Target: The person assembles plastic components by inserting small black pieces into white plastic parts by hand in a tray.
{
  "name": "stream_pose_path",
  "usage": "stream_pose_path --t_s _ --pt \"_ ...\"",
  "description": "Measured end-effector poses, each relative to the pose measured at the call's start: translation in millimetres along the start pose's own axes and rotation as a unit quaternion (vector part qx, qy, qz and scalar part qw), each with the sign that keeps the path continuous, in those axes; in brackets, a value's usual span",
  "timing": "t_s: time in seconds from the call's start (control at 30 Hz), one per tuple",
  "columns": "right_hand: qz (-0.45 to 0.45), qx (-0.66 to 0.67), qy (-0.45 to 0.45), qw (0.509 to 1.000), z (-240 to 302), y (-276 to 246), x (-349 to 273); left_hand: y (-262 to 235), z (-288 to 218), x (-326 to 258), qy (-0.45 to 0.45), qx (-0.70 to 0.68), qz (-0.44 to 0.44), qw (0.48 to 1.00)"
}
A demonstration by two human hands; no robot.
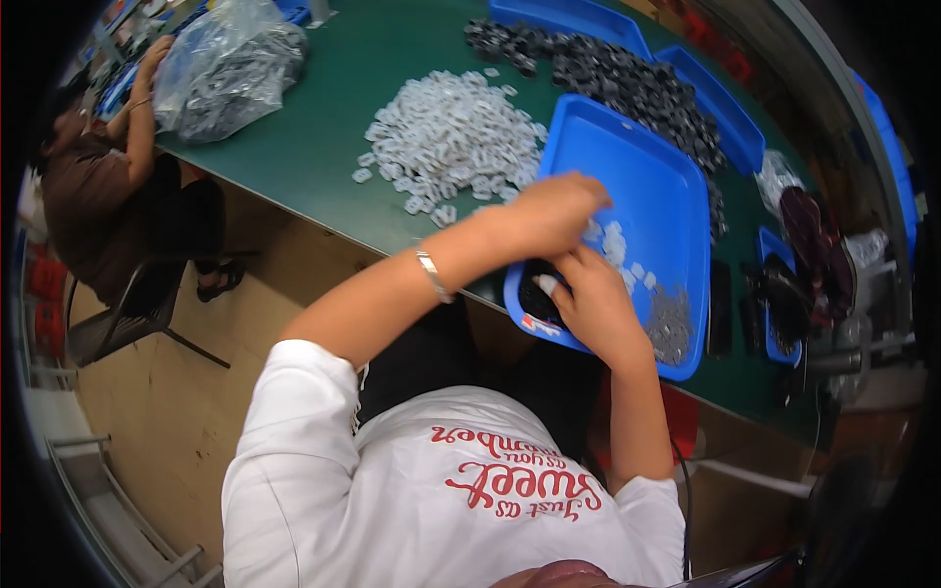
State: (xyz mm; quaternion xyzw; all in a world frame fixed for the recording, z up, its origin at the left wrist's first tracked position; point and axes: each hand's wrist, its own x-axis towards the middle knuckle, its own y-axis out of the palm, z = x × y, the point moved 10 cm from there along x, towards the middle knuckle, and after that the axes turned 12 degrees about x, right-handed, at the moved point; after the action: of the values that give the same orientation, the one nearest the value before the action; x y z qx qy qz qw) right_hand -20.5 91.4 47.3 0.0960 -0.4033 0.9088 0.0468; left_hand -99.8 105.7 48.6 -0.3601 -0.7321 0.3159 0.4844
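Observation:
Both my hands are over a large blue tray at the table's near edge. My left hand reaches across from the left, above the right one; its fingers are smeared by motion. Below it my right hand is closed, fingers bent and thumb drawn in; what it holds, if anything, is hidden. Small black parts lie beside its thumb in the tray's near left corner. Translucent white pieces are scattered beyond the right hand, and a heap of small grey parts lies to its right.
A big pile of white plastic pieces covers the green table left of the tray. Black parts are heaped behind it, near other blue trays. At far left a seated person handles a clear bag.

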Motion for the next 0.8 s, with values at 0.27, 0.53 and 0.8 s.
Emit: stream_pose_path --t_s 0.27,0.53,0.8 --pt "-0.031 0.016 0.011 0.999 0.6 0.0 -14.1 63.6 -8.9 10.0 0.057 0.108 0.047 0.991" --pt "-0.021 0.046 0.019 0.999 9.7 4.7 -6.9 39.7 -7.9 1.8 0.038 0.071 0.044 0.996" --pt "0.000 0.058 0.037 0.998 8.7 9.4 -7.9 55.5 0.3 1.7 0.002 0.050 0.097 0.994"
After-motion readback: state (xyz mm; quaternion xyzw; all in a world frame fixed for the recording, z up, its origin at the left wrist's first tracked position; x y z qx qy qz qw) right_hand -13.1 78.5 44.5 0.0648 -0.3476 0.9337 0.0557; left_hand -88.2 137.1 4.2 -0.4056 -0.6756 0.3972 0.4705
